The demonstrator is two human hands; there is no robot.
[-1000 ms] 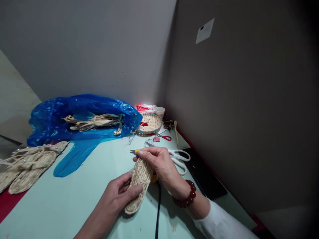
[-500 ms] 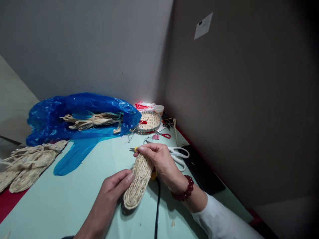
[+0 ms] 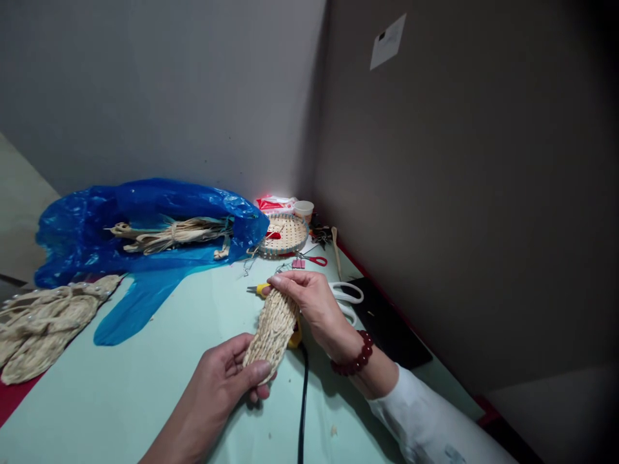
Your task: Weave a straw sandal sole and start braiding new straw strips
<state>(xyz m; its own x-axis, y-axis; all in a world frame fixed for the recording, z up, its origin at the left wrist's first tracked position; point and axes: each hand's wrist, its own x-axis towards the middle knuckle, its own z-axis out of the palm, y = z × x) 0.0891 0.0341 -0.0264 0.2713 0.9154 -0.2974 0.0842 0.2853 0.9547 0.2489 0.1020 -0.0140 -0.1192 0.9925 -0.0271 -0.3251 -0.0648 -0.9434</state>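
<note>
On the far left, the beaded woven sandals (image 3: 58, 325) lie together, and just beside them spreads the blue plastic bag (image 3: 72, 225), a tied straw bundle (image 3: 178, 233) showing in its mouth. Now my left hand (image 3: 225, 377): thumb on top, fingers curled beneath, pinching the lower end of the woven piece (image 3: 271, 332), right up off the pale green table (image 3: 159, 380)! Behind its top end pokes a yellow tool (image 3: 262, 289), dark tip out. Further back sits a red-and-white packet (image 3: 275, 204), its print too small to read, then the round basket (image 3: 285, 241) and a cup (image 3: 304, 209), its marking a blur to me. And my right hand (image 3: 314, 306), thumb and fingertips squeezing the upper end! Beyond it, white-handled scissors (image 3: 356, 292), a flat black slab (image 3: 401, 335) and, up the wall, a white label (image 3: 388, 42), dark square clear, lettering illegible.
</note>
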